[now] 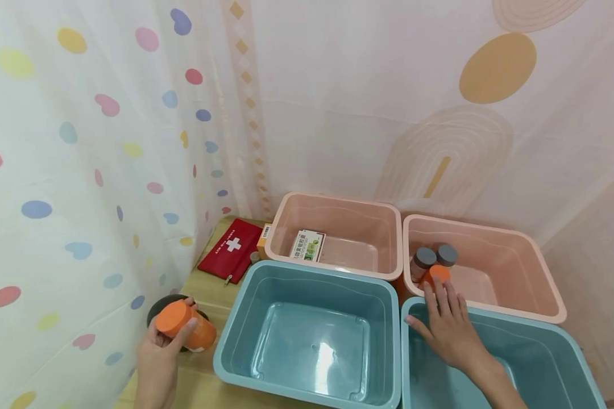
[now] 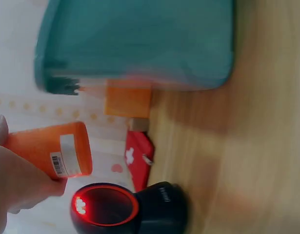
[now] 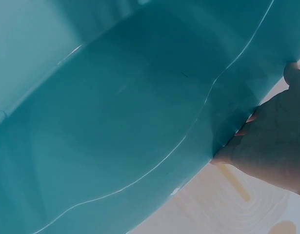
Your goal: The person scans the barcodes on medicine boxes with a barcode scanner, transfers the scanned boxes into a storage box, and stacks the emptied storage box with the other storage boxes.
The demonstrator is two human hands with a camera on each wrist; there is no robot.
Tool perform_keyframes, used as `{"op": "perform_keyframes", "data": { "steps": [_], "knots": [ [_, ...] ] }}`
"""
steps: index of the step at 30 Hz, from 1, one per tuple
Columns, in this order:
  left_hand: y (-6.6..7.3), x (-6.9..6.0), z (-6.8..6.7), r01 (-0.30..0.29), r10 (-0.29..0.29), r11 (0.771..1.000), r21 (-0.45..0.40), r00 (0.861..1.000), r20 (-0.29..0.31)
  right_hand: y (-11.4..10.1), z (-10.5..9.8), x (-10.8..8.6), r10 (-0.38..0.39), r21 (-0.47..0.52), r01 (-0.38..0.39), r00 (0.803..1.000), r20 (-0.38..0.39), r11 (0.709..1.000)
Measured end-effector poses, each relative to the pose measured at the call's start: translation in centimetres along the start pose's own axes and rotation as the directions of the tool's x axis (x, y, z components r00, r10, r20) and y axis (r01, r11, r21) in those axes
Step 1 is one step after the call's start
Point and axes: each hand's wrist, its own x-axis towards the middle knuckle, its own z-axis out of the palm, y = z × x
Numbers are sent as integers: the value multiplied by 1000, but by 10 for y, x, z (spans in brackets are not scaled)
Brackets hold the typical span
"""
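My left hand [image 1: 158, 352] grips an orange bottle [image 1: 199, 332] with an orange cap, tilted over the left side of the table. In the left wrist view, a white barcode label shows on the bottle [image 2: 37, 146]. Just below it stands a black barcode scanner [image 2: 108, 207] with a glowing red ring, mostly hidden in the head view. My right hand [image 1: 452, 332] reaches over the rim between the right-hand bins, fingers extended. Its fingertips are at an orange-capped bottle [image 1: 439, 274] in the right pink bin [image 1: 522, 278]; whether they touch it I cannot tell. Two grey-capped bottles [image 1: 423, 258] stand beside that one.
A white and green medicine box [image 1: 308, 245] lies in the left pink bin [image 1: 358, 250]. Two blue bins [image 1: 307, 329] stand in front. A red first aid pouch [image 1: 230, 250] and an orange box [image 1: 262, 241] lie at the left. Patterned curtains hang behind.
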Motion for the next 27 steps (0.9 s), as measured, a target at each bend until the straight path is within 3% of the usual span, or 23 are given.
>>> {"op": "perform_keyframes", "data": {
  "steps": [3, 8, 16, 19, 22, 24, 27],
  "knots": [
    [-8, -2, 5, 19, -15, 998, 62, 998, -65, 1, -1, 0, 3, -2, -3, 1000, 0, 1000],
    [-11, 1, 13, 83, -44, 952, 294, 990, -136, 1, -1, 0, 3, -6, -3, 1000, -3, 1000],
    [-11, 2, 17, 70, -22, 946, 315, 988, -154, 1, -1, 0, 6, 7, -6, 1000, 5, 1000],
    [-8, 2, 14, 20, 13, 958, 285, 993, -114, 1, -1, 0, 8, 7, -8, 1000, 7, 1000],
    [-1, 6, 9, -68, 71, 976, 209, 997, -9, 1, -1, 0, 10, 7, -10, 1000, 9, 1000],
    [7, 9, 7, -117, 109, 980, 163, 992, 61, 1, -1, 0, 10, 5, -10, 1000, 8, 1000],
    [24, 15, 3, -183, 165, 978, 103, 973, 162, 0, -1, 0, 12, 6, -12, 1000, 9, 1000]
  ]
}}
